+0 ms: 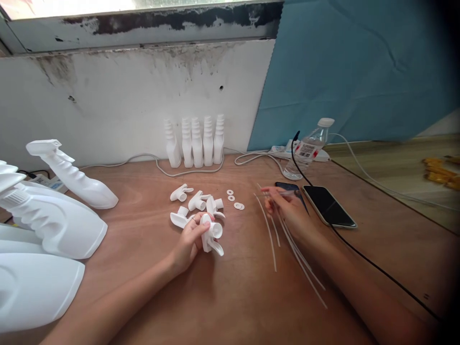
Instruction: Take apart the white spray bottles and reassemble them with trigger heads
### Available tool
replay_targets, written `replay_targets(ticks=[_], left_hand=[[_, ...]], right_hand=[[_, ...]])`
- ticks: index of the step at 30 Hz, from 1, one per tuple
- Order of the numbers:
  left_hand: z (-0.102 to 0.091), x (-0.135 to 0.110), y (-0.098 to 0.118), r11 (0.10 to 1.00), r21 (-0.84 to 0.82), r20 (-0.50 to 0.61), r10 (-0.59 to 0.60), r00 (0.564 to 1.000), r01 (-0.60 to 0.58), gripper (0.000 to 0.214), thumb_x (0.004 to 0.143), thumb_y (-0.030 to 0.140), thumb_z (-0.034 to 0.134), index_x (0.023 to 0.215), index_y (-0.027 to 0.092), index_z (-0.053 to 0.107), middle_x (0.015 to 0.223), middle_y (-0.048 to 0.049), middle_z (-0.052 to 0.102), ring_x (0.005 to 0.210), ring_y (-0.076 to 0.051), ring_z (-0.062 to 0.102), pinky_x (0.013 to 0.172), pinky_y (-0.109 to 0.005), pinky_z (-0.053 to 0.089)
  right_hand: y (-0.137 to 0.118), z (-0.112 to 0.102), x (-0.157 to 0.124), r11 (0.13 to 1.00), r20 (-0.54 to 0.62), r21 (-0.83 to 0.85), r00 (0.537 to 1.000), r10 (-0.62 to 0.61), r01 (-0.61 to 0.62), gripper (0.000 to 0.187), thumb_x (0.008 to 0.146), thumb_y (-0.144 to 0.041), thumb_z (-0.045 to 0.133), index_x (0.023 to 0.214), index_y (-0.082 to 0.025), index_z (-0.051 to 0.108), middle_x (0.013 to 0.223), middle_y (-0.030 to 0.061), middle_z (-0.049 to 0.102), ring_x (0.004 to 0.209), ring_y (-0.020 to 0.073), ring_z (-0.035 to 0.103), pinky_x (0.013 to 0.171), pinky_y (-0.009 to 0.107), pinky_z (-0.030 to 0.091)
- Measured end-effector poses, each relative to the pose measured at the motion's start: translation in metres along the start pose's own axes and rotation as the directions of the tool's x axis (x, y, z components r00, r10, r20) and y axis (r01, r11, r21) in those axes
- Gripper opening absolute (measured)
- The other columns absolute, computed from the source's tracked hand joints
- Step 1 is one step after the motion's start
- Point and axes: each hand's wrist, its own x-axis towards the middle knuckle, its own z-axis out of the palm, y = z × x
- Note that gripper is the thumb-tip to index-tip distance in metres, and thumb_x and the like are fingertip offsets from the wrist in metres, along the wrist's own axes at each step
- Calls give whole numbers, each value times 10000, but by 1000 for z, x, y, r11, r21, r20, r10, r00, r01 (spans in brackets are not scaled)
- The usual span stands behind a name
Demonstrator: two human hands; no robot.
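Spray head in my left hand, left of the middle of the tabletop, lifted toward me; thumb and fingers pinch its body from the left, round collar facing me, trigger pointing down toward the near edge; I judge it light, stiff plastic, rather slippery if the fingers are damp; best hold is the solid body, since the thin trigger would likely swing under pressure; collar mouth best left uncovered.

Right hand over the right half, fingers drawn together among thin tubes; they seem to pinch one clear length, but blur prevents certainty, so I cannot tell; tubes look light and springy, apt to roll or bow; grip near an end should steer best.

Loose spray heads lie just beyond my left hand; flat washers to their right, thin, probably easiest lifted by the rim.

Edges: wall bounds the far edge, small bottles standing before it; large bottles crowd the left edge; phone and black cable limit travel toward the right edge; widest room lies between my forearms, toward the near edge.
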Motion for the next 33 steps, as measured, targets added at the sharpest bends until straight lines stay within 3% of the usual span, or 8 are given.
replay_targets(ticks=[2,4,6,11,15,17,20,33], left_hand=[[1,1,-3,991,-120,12,-61,998,62,337,793,453,668,932,178,531,783,-18,549,616,-134,553,552,-238,461],[1,2,-4,982,-159,5,-102,995,102,354,800,481,649,910,170,521,806,-16,533,572,-112,531,481,-216,415],[1,2,-5,979,-156,14,-133,991,134,366,802,499,636,885,166,510,812,-8,510,525,-90,500,414,-201,354],[-1,2,-6,984,-133,15,-119,993,120,370,755,486,654,798,171,465,745,27,471,426,-57,439,342,-188,246],[-3,3,-10,995,-92,-63,-54,997,48,343,746,455,659,797,174,468,669,42,482,378,-55,420,338,-188,230],[-5,3,-13,998,-58,-91,-2,996,-3,357,769,477,652,785,173,466,618,49,470,369,-57,416,352,-189,250],[-8,4,-17,998,-29,-93,54,994,-57,406,795,538,627,771,172,454,610,46,479,380,-58,427,376,-189,279],[-4,3,-15,999,5,-134,37,990,-36,458,744,584,668,784,187,443,623,48,469,369,-55,407,301,-168,194]], right_hand=[[-1,-3,6,972,-121,-157,973,-195,175,397,823,-536,638,1084,-237,626,883,53,676,807,167,632,682,256,501],[-4,0,7,909,-157,-316,930,-331,270,371,885,-501,580,1197,-302,593,1130,56,664,1037,182,615,850,283,483],[-8,9,3,865,-105,-378,913,-394,330,374,930,-488,516,1265,-327,560,1153,44,652,1035,174,609,896,297,457],[-31,44,-26,870,249,-211,885,-394,446,292,950,-430,499,1051,-206,657,738,26,609,663,133,577,666,263,463],[-48,71,-46,864,598,-94,722,-348,495,144,922,-312,552,917,-170,582,645,-1,578,515,95,531,492,218,406],[-51,81,-48,785,653,-115,642,-402,609,114,903,-259,561,831,-171,560,607,-11,556,498,84,495,478,210,382],[-48,89,-47,669,648,-154,585,-487,727,159,892,-227,547,742,-179,530,574,-16,531,500,83,464,478,213,361],[-37,93,-42,640,627,-209,603,-492,739,351,868,-228,557,606,-191,327,468,-70,382,427,42,288,414,189,245]])
